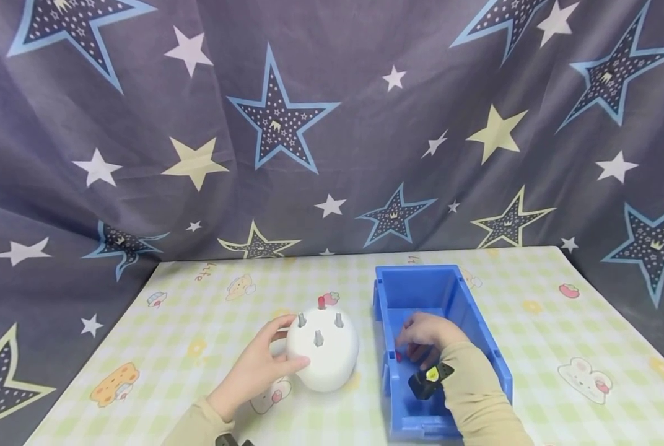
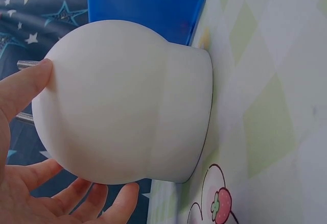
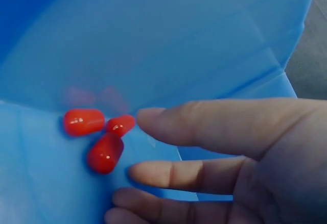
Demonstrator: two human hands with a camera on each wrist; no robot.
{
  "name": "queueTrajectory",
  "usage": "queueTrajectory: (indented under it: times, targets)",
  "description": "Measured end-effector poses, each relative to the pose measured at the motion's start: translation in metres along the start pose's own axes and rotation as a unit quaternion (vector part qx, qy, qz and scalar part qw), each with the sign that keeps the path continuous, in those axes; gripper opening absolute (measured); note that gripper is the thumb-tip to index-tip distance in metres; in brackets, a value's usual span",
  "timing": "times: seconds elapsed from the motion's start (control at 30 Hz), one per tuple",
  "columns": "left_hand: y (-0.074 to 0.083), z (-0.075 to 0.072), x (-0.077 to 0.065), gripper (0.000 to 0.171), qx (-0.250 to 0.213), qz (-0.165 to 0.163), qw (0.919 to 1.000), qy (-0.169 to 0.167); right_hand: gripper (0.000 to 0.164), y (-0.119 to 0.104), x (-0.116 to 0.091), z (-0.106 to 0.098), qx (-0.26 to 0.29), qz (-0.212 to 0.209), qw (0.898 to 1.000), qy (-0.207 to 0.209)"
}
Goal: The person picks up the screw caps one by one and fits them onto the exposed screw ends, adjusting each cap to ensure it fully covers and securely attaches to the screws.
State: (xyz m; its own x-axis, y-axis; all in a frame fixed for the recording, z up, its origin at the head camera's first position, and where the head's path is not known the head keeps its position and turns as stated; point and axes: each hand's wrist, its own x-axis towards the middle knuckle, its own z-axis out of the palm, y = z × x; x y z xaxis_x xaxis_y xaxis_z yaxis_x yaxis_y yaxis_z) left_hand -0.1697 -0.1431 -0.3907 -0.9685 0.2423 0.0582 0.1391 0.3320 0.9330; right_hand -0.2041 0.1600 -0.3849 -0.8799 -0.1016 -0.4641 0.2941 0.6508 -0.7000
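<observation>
A white rounded body [image 1: 326,359] stands on the table, with several metal studs [image 1: 318,338] on top. One stud at the back carries a red cap [image 1: 321,302]. My left hand [image 1: 262,362] holds the body from its left side, thumb at the front and fingers behind. Inside the blue bin [image 1: 479,322], my right hand [image 1: 429,334] reaches down with thumb and fingers apart. In the right wrist view three glossy red caps [image 3: 104,153] lie together on the bin floor, just beyond the right fingertips. Nothing is between those fingers.
A checked tablecloth [image 1: 198,310] with cartoon prints covers the table. The bin's tall walls surround the right hand, and its left wall [image 1: 386,365] stands between the two hands. Behind the table hangs a dark star-patterned curtain [image 1: 287,204].
</observation>
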Motion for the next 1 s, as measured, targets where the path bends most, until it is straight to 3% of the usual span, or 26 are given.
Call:
queueTrajectory:
  times: [0.47,1.0]
  targets:
    - [0.0012,-0.0001,-0.0002,0.069,-0.001,0.001,1.0000,-0.004,0.010,-0.0051,-0.0002,0.0056,-0.039,0.009,0.999,0.001]
    - [0.0021,0.0006,-0.0001,0.068,0.011,-0.003,0.9999,0.002,0.012,-0.0051,-0.0002,0.0083,-0.038,0.003,0.999,-0.002]
